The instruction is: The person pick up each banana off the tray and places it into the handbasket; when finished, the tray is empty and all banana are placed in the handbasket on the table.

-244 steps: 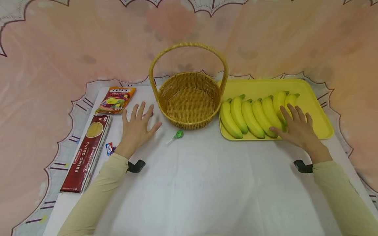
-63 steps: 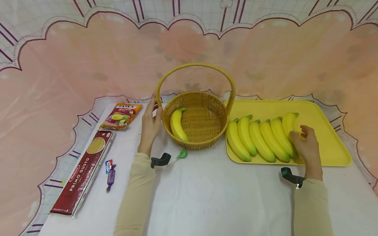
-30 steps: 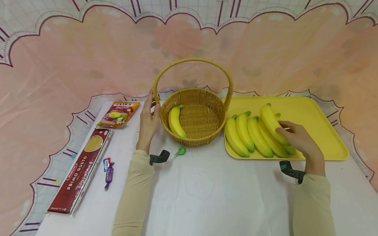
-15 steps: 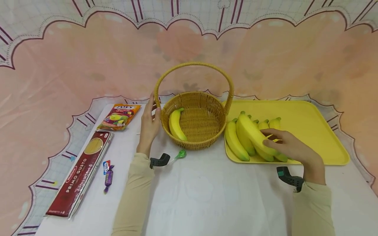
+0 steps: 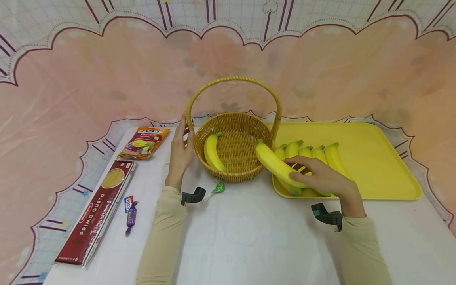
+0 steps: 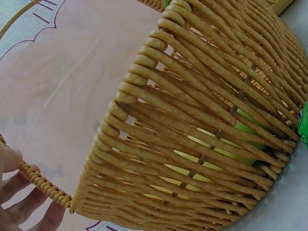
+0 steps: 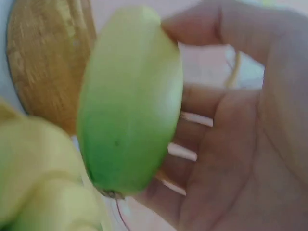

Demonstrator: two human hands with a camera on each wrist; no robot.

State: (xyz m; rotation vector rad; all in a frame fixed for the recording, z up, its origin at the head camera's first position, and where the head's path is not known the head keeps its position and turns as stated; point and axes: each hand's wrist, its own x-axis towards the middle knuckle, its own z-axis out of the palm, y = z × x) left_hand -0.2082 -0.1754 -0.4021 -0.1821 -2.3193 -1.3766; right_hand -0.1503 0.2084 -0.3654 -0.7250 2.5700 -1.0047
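Note:
A yellow banana (image 5: 276, 162) with green ends is pinched between the thumb and fingers of my right hand (image 5: 322, 174). Its stem end overlaps the right rim of the wicker basket (image 5: 233, 176) in the head view. The right wrist view shows the banana's green tip (image 7: 122, 159) close up. My left hand (image 5: 181, 152) holds the left base of the basket handle (image 6: 45, 185), thumb on one side and fingers on the other. One banana (image 5: 212, 152) lies inside the basket at its left. Several more bananas (image 5: 336, 158) lie on the yellow tray (image 5: 384, 166), partly hidden by my right hand.
On the left lie an orange candy bag (image 5: 142, 143) and a red spaghetti pack (image 5: 96, 213). Near them are a small blue-and-red wrapped sweet (image 5: 128, 204) and a purple wrapped candy (image 5: 131, 218). A green lollipop (image 5: 219, 187) lies before the basket. A patterned cloth hangs behind.
One banana went into the basket earlier, and my left hand moved to the handle. My right hand then picked another banana off the tray and carried it left to the basket's rim.

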